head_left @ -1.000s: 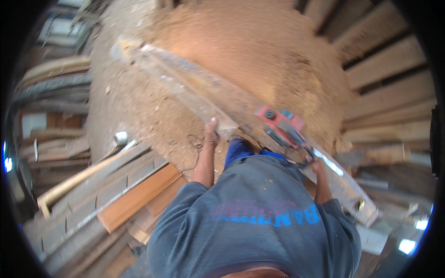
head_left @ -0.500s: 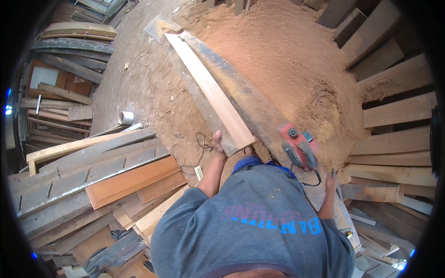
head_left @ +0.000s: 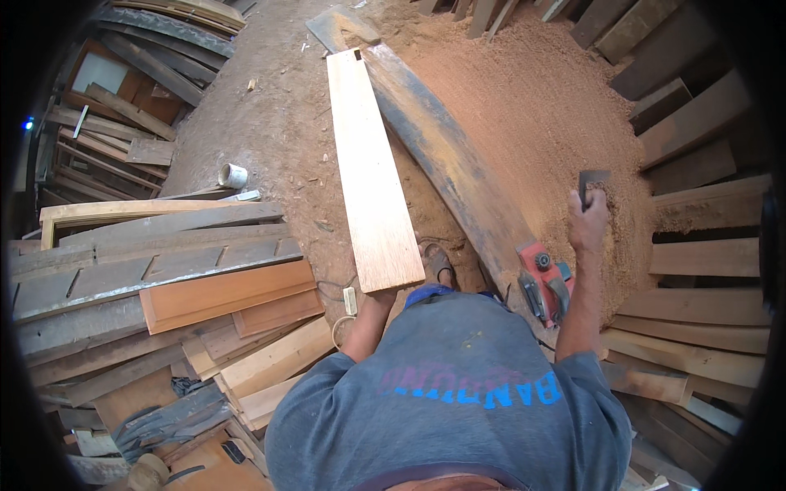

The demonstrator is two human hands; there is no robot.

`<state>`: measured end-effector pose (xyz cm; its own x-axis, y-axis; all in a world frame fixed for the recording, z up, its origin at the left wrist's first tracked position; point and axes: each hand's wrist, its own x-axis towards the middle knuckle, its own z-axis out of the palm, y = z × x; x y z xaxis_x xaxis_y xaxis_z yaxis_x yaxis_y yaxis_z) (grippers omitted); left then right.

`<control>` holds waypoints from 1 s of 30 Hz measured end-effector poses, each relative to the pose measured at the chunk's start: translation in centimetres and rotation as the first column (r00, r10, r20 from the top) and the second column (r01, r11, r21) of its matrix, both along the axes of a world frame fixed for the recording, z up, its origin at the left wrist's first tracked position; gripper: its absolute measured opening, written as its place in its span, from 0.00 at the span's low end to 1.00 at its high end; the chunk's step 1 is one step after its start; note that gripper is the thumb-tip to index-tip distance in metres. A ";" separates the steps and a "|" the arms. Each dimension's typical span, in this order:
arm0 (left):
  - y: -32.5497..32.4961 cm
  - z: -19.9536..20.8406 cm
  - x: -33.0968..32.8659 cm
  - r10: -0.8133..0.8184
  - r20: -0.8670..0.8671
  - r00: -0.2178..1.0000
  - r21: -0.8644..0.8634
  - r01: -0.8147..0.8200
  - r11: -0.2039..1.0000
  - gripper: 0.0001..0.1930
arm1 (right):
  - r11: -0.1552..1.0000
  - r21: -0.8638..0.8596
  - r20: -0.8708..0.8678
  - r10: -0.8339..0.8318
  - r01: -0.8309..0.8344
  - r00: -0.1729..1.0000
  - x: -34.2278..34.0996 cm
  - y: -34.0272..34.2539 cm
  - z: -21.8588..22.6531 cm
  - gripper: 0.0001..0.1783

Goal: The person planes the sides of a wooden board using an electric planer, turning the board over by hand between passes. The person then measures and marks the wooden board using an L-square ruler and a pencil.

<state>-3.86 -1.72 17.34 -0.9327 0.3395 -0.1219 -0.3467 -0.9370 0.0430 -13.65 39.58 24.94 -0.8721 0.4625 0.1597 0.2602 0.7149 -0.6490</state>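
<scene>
A long pale wooden plank points away from me, its broad face up, next to a worn bench beam. My left hand is under the plank's near end and holds it; the plank hides its fingers. Out to the right, over the shavings, my right hand is closed round a dark L-shaped try square. A red electric planer rests on the near part of the beam, left of my right forearm.
Reddish wood shavings cover the ground right of the beam. Boards line the right side. Stacked timber and an orange-brown panel lie at left, near a white bucket. My sandalled foot stands beside the beam.
The plank has come off the beam, swung leftward and turned its broad face up. My right hand has risen from beside the planer to over the shavings, with the try square now plainly visible.
</scene>
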 end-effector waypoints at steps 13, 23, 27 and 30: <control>-1.7 1.5 1.2 0.048 0.097 0.994 -0.140 -0.034 0.990 0.39 | 0.924 -0.243 -0.203 0.250 -0.297 0.947 -4.9 -11.5 3.7 0.18; -2.5 3.8 0.2 0.167 0.036 0.985 -0.178 -0.158 0.971 0.51 | 0.661 -0.656 -0.193 0.319 -0.364 0.928 -4.7 -15.8 2.3 0.14; -0.6 6.8 0.7 0.149 0.091 0.985 -0.121 -0.137 0.983 0.50 | 0.638 -0.668 0.035 0.541 -0.383 0.840 -2.8 -20.0 3.3 0.19; 1.3 8.9 1.0 -0.108 0.145 0.984 0.172 0.083 0.982 0.47 | 0.357 -0.903 0.004 0.566 -0.241 0.824 -2.1 -22.6 0.0 0.26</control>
